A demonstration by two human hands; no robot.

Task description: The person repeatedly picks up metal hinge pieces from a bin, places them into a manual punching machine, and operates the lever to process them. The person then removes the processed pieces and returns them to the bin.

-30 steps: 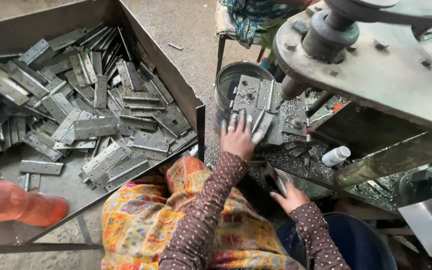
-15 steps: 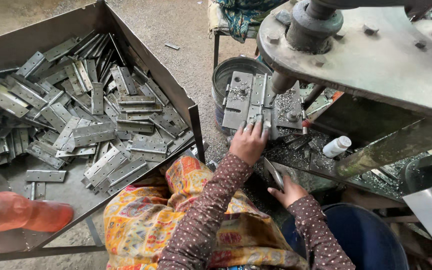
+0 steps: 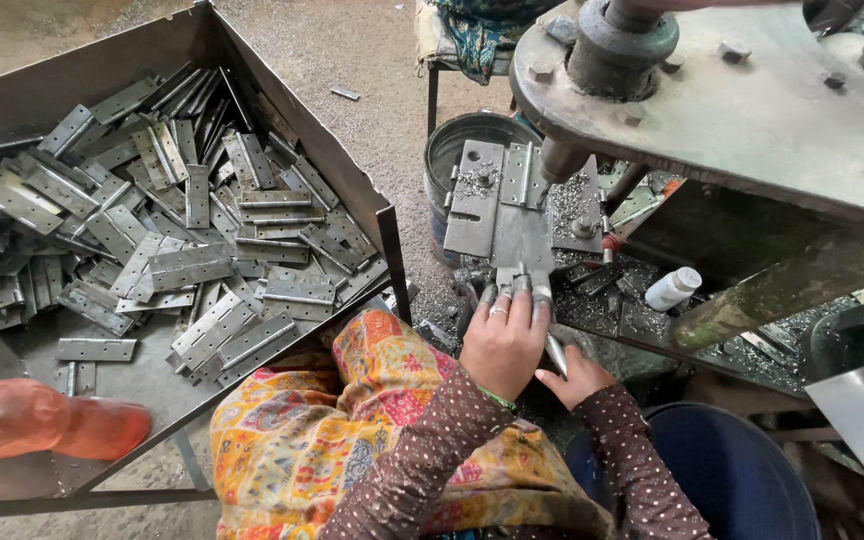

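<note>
At nine o'clock a metal tray (image 3: 12, 110) holds a loose heap of grey steel hinges (image 3: 192, 265), lying flat and crisscrossed. An orange plastic bottle (image 3: 42, 425) lies on its side at the tray's seven o'clock corner. A patterned yellow and orange cloth (image 3: 352, 420) covers the person's lap at six o'clock.

The left hand (image 3: 502, 345) sits just below centre, fingers (image 3: 517, 290) stretched forward and close together, the grip flat rather than curled, its tips pressing on the near edge of a grey hinge plate (image 3: 522, 235). That plate lies on the press bench (image 3: 592, 310) at the centre of the view, under the round ram (image 3: 562, 160) of the machine. Beside it, toward eleven o'clock, another hinge plate (image 3: 477, 195) rests flat, with metal chips on it.

The right hand (image 3: 577, 378), just toward four o'clock of the left, is curled together around a slim metal rod (image 3: 555, 352), which pokes up between the two hands; how tightly the grip closes I cannot tell.

A grey metal bucket (image 3: 452, 150) stands behind the plates at twelve o'clock. A small white bottle (image 3: 674, 288) lies on the bench at three o'clock. The heavy press head (image 3: 752, 100) fills the one o'clock corner, and a blue bin (image 3: 742, 480) sits at five o'clock.
</note>
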